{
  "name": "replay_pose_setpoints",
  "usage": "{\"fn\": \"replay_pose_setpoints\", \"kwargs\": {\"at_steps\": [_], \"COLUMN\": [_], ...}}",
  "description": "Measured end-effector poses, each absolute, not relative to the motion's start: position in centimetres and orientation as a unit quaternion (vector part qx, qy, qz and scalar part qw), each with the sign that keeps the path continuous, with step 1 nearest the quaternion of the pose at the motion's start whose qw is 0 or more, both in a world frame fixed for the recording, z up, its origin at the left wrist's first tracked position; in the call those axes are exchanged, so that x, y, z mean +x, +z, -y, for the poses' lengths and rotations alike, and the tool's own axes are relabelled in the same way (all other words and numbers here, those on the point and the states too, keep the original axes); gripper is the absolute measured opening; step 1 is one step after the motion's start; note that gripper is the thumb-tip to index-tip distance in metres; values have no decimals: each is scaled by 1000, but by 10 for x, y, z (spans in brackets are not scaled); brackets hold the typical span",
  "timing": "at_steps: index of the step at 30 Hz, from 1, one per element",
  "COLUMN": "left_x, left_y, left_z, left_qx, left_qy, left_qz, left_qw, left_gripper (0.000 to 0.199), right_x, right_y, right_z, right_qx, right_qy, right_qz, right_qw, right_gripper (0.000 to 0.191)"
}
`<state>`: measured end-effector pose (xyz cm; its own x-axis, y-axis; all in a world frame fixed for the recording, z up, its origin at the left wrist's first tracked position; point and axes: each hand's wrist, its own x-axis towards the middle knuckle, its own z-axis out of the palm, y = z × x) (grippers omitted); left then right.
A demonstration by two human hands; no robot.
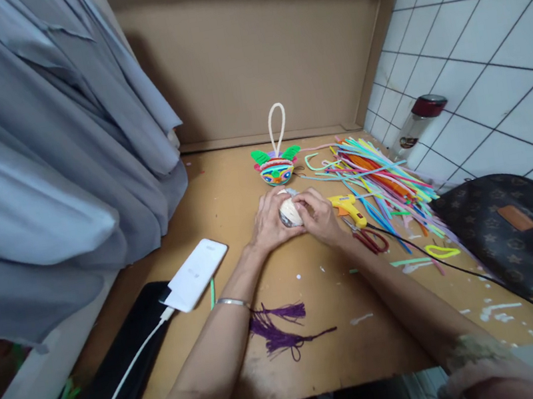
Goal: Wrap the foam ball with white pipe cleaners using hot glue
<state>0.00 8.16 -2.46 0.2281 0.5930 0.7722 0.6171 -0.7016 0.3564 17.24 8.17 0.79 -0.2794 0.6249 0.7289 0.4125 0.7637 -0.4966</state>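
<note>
Between both hands, near the middle of the wooden table (228,212), is a small rounded whitish piece (291,212) with a greyish edge; its exact kind does not show. My left hand (268,221) curls around its left side. The fingers of my right hand (318,215) pinch at its right side. Just beyond the hands stands a colourful animal-head ornament (276,169) with green ears and a cream loop (278,127) on top. To the right of my right hand lies a yellow glue gun (349,208), partly over red-handled scissors (371,239).
Many coloured pipe cleaners (379,175) are heaped at the right, beside a red-lidded bottle (419,125) and a brown patterned bag (519,233). Purple tassels (280,332) lie in front. A white power bank (196,274) with a cable sits left. A grey curtain (59,138) hangs there; cardboard (263,51) stands behind.
</note>
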Motion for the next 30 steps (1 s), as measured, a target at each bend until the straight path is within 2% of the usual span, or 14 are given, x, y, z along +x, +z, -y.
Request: {"fn": "replay_pose_setpoints", "kwargs": {"at_steps": [7,13,17,20,22,25,28,30], "left_x": [-6,-2,1,3,5,6,6,5], "left_y": [-27,-26,-29,-30,-29,-26,-25,-26], "left_z": [-85,-82,-85,-87,-86,-85,-86,-87], "left_qx": [-803,-772,-694,-627,-605,-593,-584,-578], "left_qy": [-466,-483,-567,-599,-602,-600,-606,-611], "left_qz": [372,412,425,428,424,418,411,407], "left_qw": [11,-20,-127,-253,-304,-339,-352,-356], "left_gripper": [83,73,77,86,87,87,89,89], "right_x": [172,171,175,192,209,232,241,241], "right_y": [8,10,9,5,5,9,17,22], "right_z": [-81,-79,-79,-85,-89,-91,-89,-88], "right_qx": [-316,-307,-341,-454,-565,-698,-771,-793], "right_qy": [109,114,68,1,-35,-77,-45,-16], "right_qz": [793,804,811,776,729,672,625,606], "right_qw": [509,496,470,439,384,237,113,65], "right_gripper": [19,21,24,28,33,49,63,65]}}
